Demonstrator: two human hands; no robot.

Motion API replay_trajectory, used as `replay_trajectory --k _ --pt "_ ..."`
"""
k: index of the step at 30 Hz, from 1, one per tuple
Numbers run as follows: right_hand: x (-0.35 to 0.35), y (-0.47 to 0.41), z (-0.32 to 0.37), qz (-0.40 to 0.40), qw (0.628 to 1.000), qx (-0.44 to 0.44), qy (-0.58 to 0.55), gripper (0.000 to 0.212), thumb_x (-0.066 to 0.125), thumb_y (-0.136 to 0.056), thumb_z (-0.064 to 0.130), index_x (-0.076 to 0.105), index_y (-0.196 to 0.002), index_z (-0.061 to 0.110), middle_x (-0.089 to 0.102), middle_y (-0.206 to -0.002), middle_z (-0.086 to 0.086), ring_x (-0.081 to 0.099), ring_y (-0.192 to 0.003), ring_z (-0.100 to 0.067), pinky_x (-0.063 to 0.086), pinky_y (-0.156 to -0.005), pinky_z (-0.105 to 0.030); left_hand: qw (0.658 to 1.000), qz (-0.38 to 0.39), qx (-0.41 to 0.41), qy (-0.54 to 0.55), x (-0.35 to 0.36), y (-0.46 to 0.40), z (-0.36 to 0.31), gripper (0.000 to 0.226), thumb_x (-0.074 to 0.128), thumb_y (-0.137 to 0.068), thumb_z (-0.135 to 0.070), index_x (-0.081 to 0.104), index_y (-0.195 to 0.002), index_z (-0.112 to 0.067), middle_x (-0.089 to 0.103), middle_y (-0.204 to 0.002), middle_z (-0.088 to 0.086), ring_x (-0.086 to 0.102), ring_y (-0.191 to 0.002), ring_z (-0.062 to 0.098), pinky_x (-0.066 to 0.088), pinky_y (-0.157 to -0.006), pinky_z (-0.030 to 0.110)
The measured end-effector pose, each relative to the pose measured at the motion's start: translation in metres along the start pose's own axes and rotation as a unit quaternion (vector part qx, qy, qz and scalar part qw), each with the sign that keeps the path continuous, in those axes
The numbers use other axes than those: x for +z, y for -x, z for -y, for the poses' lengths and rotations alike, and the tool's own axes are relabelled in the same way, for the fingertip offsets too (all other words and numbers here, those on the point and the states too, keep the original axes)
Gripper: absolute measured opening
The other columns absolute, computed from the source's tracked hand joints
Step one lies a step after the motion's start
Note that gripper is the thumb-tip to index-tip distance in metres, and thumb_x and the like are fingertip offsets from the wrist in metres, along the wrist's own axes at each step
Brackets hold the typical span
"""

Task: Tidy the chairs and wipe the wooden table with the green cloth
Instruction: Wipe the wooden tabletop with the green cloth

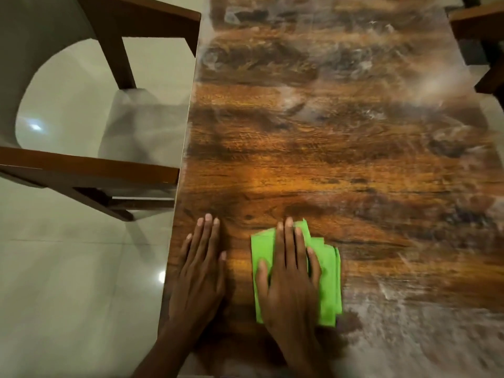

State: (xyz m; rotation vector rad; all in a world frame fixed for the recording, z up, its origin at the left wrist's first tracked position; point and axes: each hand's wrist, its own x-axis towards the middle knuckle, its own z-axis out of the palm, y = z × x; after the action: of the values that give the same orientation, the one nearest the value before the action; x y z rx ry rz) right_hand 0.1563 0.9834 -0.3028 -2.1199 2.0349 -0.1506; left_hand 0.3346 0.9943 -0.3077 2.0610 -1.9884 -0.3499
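The wooden table (327,159) fills the middle and right of the head view, its grain dark and orange with pale dusty smears toward the far end and right side. A folded green cloth (328,276) lies near the table's front left part. My right hand (291,274) presses flat on the cloth, fingers straight. My left hand (201,268) rests flat on bare wood just left of the cloth, close to the table's left edge. A wooden chair (90,170) stands at the table's left side, its arm touching the edge.
A second wooden chair (480,25) shows at the far right corner. Pale glossy floor tiles (68,282) lie to the left of the table. A curved white chair back (16,64) sits at far left.
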Motion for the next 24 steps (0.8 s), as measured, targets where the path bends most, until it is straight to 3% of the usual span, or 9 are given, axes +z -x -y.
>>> replay_trajectory --k 4,9,13,18,24 --pt "-0.006 0.002 -0.013 0.028 1.000 -0.010 -0.003 0.074 0.033 -0.108 0.048 0.009 -0.171 0.016 0.003 -0.179 -0.003 0.006 -0.165 -0.020 0.019 -0.131 -0.047 1.000 0.023 -0.005 0.008 -0.002 0.003 -0.001 0.064 0.027 -0.112 -0.036 0.013 -0.170 -0.014 0.007 -0.179 0.001 0.010 -0.165 0.018 0.021 -0.131 0.051" --pt "-0.005 0.083 -0.061 0.030 0.999 -0.019 0.038 0.075 0.043 -0.103 0.048 0.027 -0.168 0.015 0.018 -0.177 -0.007 0.025 -0.161 -0.025 0.027 -0.126 -0.050 0.999 0.030 -0.013 0.026 -0.001 0.002 -0.003 0.064 0.029 -0.111 -0.035 0.014 -0.170 -0.014 0.007 -0.179 0.000 0.008 -0.165 0.018 0.018 -0.131 0.053" --pt "-0.010 0.101 -0.084 0.037 0.998 -0.027 0.043 0.075 0.042 -0.102 0.047 0.027 -0.168 0.015 0.019 -0.177 -0.005 0.024 -0.162 -0.023 0.028 -0.125 -0.049 0.999 0.022 -0.020 0.037 -0.001 0.000 -0.007 0.063 0.032 -0.111 -0.031 0.017 -0.169 -0.012 0.010 -0.178 0.002 0.009 -0.165 0.018 0.014 -0.132 0.050" --pt "-0.019 0.065 -0.081 0.038 0.999 -0.027 0.009 0.074 0.040 -0.107 0.045 0.015 -0.170 0.016 0.011 -0.178 -0.003 0.012 -0.164 -0.019 0.026 -0.128 -0.047 0.999 0.008 -0.011 0.039 -0.004 -0.001 -0.011 0.062 0.035 -0.110 -0.026 0.019 -0.169 -0.009 0.014 -0.178 0.006 0.010 -0.165 0.019 0.013 -0.132 0.050" --pt "-0.023 -0.043 -0.080 0.021 1.000 0.001 -0.004 0.072 0.031 -0.110 0.046 0.008 -0.171 0.015 0.004 -0.179 -0.002 0.005 -0.165 -0.017 0.012 -0.132 -0.043 0.999 -0.003 -0.011 0.030 -0.004 0.001 -0.013 0.061 0.033 -0.112 -0.026 0.018 -0.169 -0.010 0.013 -0.178 0.007 0.009 -0.165 0.018 0.015 -0.132 0.050"
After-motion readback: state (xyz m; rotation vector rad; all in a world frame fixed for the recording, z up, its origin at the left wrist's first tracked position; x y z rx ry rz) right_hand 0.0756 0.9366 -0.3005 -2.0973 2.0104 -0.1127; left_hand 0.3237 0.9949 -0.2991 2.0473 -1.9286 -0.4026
